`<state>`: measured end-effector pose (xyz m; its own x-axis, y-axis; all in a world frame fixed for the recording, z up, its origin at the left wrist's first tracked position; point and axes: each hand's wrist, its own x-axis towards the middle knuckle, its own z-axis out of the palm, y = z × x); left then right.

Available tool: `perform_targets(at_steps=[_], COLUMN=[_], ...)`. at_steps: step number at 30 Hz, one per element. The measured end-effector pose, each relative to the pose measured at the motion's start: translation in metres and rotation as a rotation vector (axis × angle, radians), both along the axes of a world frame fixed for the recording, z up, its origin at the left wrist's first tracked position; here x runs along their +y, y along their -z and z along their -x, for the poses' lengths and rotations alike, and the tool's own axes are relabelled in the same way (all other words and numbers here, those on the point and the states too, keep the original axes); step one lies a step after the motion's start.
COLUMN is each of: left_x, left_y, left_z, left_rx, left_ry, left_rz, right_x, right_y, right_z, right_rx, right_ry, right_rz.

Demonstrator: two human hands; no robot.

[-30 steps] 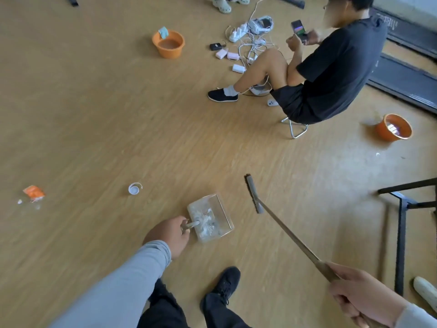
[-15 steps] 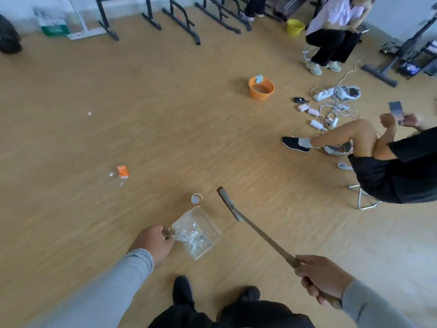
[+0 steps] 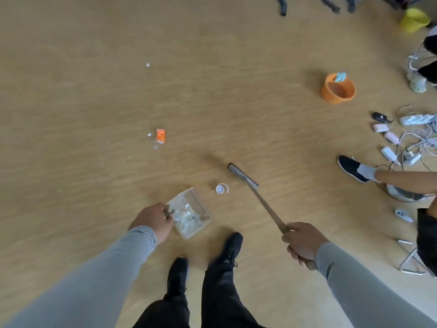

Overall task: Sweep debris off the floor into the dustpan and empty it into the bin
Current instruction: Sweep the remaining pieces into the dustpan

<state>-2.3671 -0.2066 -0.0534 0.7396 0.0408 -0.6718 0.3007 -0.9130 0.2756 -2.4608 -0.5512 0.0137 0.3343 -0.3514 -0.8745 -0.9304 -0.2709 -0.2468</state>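
My left hand (image 3: 153,221) grips the handle of a clear dustpan (image 3: 191,213) that sits low over the wooden floor and holds white scraps. My right hand (image 3: 301,242) grips the long handle of a broom (image 3: 250,185) whose narrow dark head lies out ahead of me. A small white cap (image 3: 221,188) lies between the dustpan's mouth and the broom head. Farther left, an orange wrapper (image 3: 160,135) lies with tiny clear bits beside it. A white crumb (image 3: 147,65) sits far ahead. An orange bin (image 3: 338,89) stands at the right with a blue scrap on its rim.
A seated person's leg and black shoe (image 3: 350,168) reach in from the right, next to chargers and white cables (image 3: 406,138). A yellow bucket (image 3: 413,20) stands top right. A metal stool frame (image 3: 411,259) is at the right edge. My own feet stand just behind the dustpan.
My view has swung left, so the seated person slid to the right edge. The dustpan and broom head have come close to the white cap, now lying between them.
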Motion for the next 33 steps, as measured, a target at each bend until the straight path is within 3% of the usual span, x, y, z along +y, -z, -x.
perform_targets(at_steps=[5, 8, 13, 17, 23, 27, 33], left_x=[-0.009, -0.011, -0.01, -0.006, -0.006, 0.001, 0.013], left_y=[0.016, 0.021, 0.025, 0.027, 0.03, 0.031, 0.019], left_z=[-0.023, -0.026, -0.024, -0.022, -0.021, -0.013, 0.004], left_rx=[-0.019, -0.019, -0.033, -0.052, -0.053, -0.06, -0.036], left_ry=[-0.025, -0.018, -0.007, -0.004, 0.009, 0.025, 0.016], left_rz=[-0.037, -0.04, -0.034, -0.014, -0.018, -0.022, 0.021], right_x=[-0.005, 0.016, -0.006, -0.045, 0.011, 0.05, 0.014], right_y=[0.06, 0.067, 0.022, -0.023, 0.026, 0.04, -0.039], right_z=[-0.032, -0.023, -0.013, -0.021, -0.019, -0.012, 0.011], right_rx=[0.125, 0.171, 0.194, 0.121, 0.105, 0.18, 0.12], right_ry=[-0.125, -0.238, -0.199, -0.123, -0.29, -0.368, -0.063], right_rz=[0.071, 0.001, -0.178, -0.208, -0.063, -0.133, -0.268])
